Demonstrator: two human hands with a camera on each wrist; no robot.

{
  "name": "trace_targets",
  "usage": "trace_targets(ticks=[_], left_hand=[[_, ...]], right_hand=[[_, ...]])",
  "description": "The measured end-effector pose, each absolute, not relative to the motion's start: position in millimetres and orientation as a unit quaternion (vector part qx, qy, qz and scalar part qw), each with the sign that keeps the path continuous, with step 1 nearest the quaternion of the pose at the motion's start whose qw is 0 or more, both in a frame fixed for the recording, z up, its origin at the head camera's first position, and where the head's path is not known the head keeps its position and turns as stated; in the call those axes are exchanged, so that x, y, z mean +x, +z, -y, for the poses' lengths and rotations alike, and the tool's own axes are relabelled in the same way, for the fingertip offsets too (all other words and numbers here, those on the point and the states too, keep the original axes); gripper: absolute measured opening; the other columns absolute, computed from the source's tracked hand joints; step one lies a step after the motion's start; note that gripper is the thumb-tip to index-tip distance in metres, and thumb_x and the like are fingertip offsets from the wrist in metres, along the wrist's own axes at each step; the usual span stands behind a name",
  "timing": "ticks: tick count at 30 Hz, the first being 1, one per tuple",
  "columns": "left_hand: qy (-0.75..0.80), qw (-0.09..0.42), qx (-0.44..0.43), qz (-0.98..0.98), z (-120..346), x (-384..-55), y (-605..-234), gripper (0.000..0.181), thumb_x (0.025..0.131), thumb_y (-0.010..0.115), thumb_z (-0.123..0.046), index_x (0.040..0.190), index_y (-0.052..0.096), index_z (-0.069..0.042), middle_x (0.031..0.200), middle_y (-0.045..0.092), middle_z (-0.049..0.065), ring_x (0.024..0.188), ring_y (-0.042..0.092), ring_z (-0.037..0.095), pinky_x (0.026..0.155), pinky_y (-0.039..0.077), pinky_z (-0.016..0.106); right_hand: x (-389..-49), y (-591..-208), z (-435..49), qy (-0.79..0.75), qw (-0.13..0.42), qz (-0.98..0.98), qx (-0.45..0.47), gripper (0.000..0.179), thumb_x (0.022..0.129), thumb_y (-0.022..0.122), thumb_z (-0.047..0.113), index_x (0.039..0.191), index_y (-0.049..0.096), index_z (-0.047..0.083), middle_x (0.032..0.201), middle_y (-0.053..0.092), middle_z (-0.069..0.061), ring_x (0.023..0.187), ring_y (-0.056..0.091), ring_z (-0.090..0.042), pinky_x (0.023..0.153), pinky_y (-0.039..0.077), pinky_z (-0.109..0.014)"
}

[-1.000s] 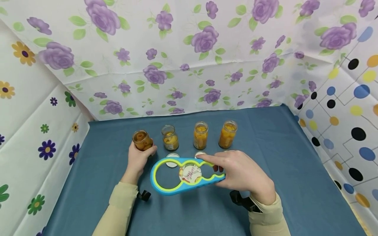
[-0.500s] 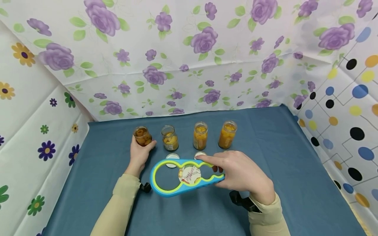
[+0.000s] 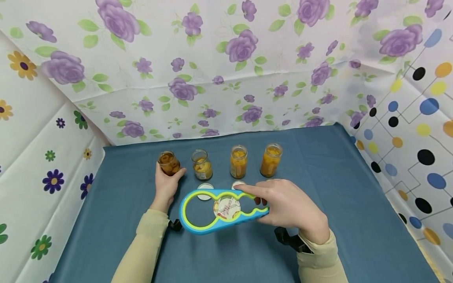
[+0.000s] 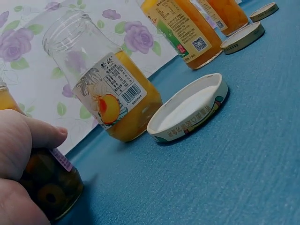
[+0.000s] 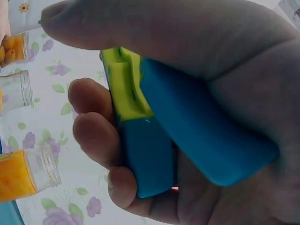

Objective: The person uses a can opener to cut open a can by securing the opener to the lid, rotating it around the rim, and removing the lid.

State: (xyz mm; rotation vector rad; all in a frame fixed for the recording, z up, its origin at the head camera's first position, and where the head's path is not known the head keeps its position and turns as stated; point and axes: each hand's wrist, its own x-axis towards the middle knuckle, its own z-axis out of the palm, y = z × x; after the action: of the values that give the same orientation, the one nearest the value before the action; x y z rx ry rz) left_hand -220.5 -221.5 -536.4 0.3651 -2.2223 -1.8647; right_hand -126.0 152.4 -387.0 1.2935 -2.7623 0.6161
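Observation:
My left hand (image 3: 165,188) grips a jar of dark round fruit (image 3: 169,163) at the left end of a row; its top is uncovered. In the left wrist view, thumb and fingers wrap that jar, whose base meets the cloth. My right hand (image 3: 288,204) holds a blue and lime jar opener (image 3: 199,230) by its handle end, above the cloth. A printed jar lid (image 3: 227,208) fills the opener's middle opening. The right wrist view shows fingers curled round the two blue handle ends (image 5: 149,157).
Three more uncovered jars stand to the right: a jar of yellow fruit (image 3: 202,167), a jar of orange fruit (image 3: 238,163) and another orange one (image 3: 271,161). Before them lie a white lid (image 4: 192,105), a second lid (image 4: 243,38) and a third lid (image 4: 264,11). Patterned cloth walls surround the table.
My left hand has moved the dark fruit jar slightly back, into line with the other jars. My right hand and the opener have stayed nearly still.

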Motion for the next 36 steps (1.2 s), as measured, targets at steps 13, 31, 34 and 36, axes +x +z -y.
trace_targets(ticks=[13,31,34,36], left_hand=[[-0.639,0.119,0.139,0.747,222.3,-219.3,-538.5,0.085,0.092,0.085,-0.005,0.159,0.034,-0.010,0.148,0.049,0.020,0.138,0.048,0.035,0.118,0.037,0.052],[-0.612,0.119,0.141,0.769,229.8,-201.8,-536.0,0.100,0.094,0.073,0.014,0.171,0.017,-0.016,0.172,0.026,0.016,0.161,0.018,0.033,0.130,0.018,0.053],[-0.625,0.124,0.129,0.760,230.7,-198.1,-534.1,0.098,0.094,0.069,0.019,0.171,0.020,-0.017,0.172,0.026,0.015,0.162,0.017,0.031,0.131,0.015,0.047],[-0.630,0.128,0.123,0.756,230.6,-195.6,-532.1,0.098,0.093,0.069,0.020,0.170,0.021,-0.018,0.172,0.026,0.014,0.162,0.016,0.029,0.131,0.014,0.045]], right_hand=[[-125.2,-386.4,-151.7,0.201,0.010,0.888,0.415,0.092,0.075,0.099,0.018,0.156,0.057,0.030,0.089,0.068,0.013,0.073,0.055,-0.003,0.064,0.048,-0.027],[-124.9,-385.9,-150.9,0.192,0.019,0.889,0.415,0.094,0.074,0.100,0.021,0.157,0.057,0.032,0.092,0.068,0.015,0.074,0.055,-0.002,0.064,0.049,-0.027],[-124.5,-386.4,-151.4,0.193,0.022,0.888,0.416,0.095,0.074,0.101,0.021,0.157,0.056,0.032,0.092,0.067,0.016,0.075,0.056,-0.002,0.063,0.049,-0.026],[-124.6,-387.1,-152.0,0.194,0.026,0.888,0.417,0.096,0.073,0.101,0.020,0.157,0.057,0.031,0.092,0.067,0.016,0.074,0.055,-0.002,0.063,0.048,-0.026]])
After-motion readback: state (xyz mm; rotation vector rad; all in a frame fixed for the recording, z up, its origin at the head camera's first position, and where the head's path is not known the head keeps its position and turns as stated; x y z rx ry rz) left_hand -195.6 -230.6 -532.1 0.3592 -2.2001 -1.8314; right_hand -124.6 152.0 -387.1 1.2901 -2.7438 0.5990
